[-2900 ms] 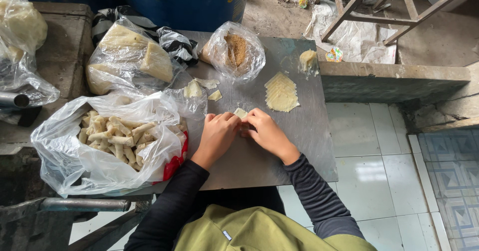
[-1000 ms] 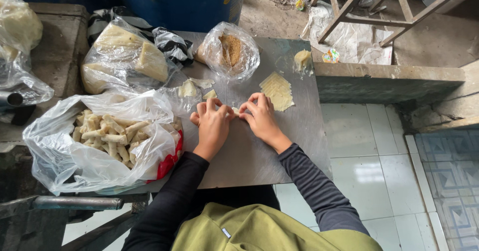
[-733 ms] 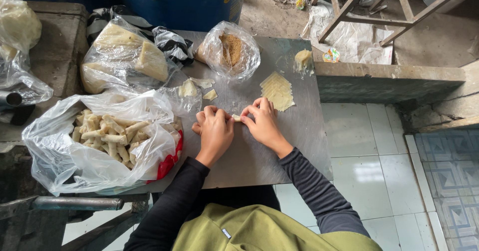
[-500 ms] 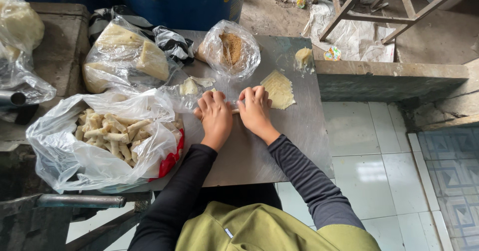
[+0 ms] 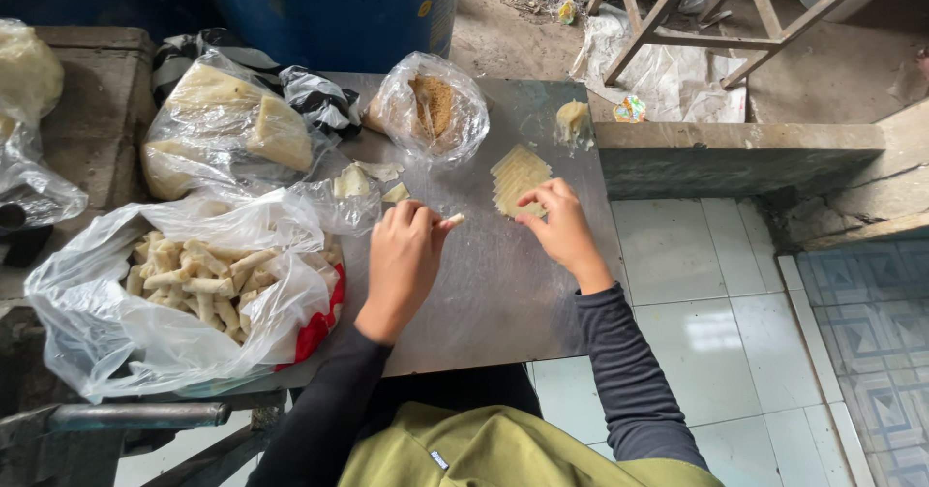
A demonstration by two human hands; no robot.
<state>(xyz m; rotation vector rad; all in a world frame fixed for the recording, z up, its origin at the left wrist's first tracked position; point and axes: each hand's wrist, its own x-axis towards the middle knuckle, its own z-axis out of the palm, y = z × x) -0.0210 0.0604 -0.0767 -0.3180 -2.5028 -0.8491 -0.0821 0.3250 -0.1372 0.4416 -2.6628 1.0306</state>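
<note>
Hands split: left hand (image 5: 404, 260) pinches roll (image 5: 450, 221), right hand (image 5: 559, 226) touches wrappers (image 5: 518, 177).

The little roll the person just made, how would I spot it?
Start at the grey metal table. Near its middle, the left hand pinches a small pale roll at its fingertips. Unlike the rolls heaped in the clear bag, it is alone.
</note>
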